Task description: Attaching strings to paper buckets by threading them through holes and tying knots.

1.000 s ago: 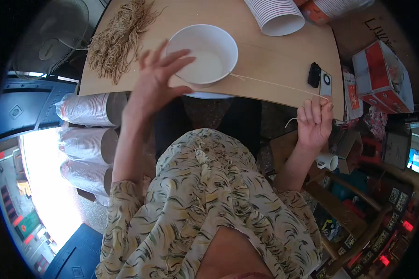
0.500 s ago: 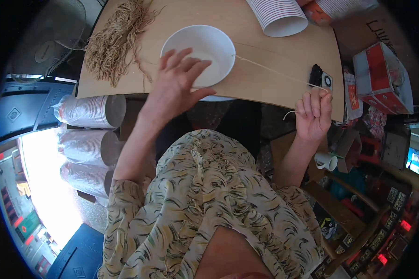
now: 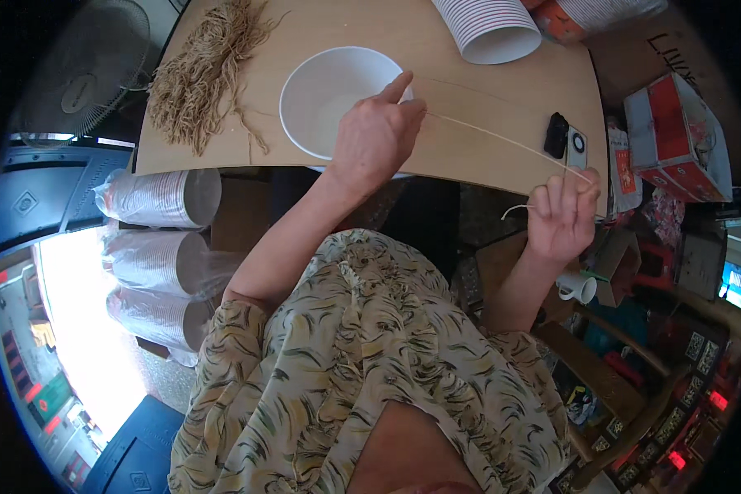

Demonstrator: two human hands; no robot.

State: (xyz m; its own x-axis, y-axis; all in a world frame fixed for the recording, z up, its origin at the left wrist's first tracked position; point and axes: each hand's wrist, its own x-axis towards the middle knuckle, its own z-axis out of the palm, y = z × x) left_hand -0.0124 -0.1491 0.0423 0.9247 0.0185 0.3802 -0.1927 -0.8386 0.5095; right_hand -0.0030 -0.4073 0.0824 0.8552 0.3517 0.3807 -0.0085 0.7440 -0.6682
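Observation:
A white paper bucket [image 3: 314,107] stands at the table's near edge, mouth up. My left hand [image 3: 379,140] is at its right rim, with the index finger stretched along the edge and the other fingers curled over it; the fingertips are partly hidden. From that rim a pale string [image 3: 494,133] runs taut to the right. My right hand [image 3: 561,218] pinches the string between thumb and fingers, just off the table's right front edge. A short loose end curls out on the left of this hand.
On the table [image 3: 469,160], a bundle of tan strings [image 3: 198,86] lies at the left and stacked paper buckets [image 3: 498,37] lie at the back right. A black object [image 3: 556,136] and a phone [image 3: 579,146] rest at the right edge. Wrapped bucket stacks [image 3: 160,262] are on my left.
My left hand has moved right, from above the bucket's mouth to its right rim. The bucket has shifted slightly left. My right hand has drawn a little right and nearer, still pinching the string.

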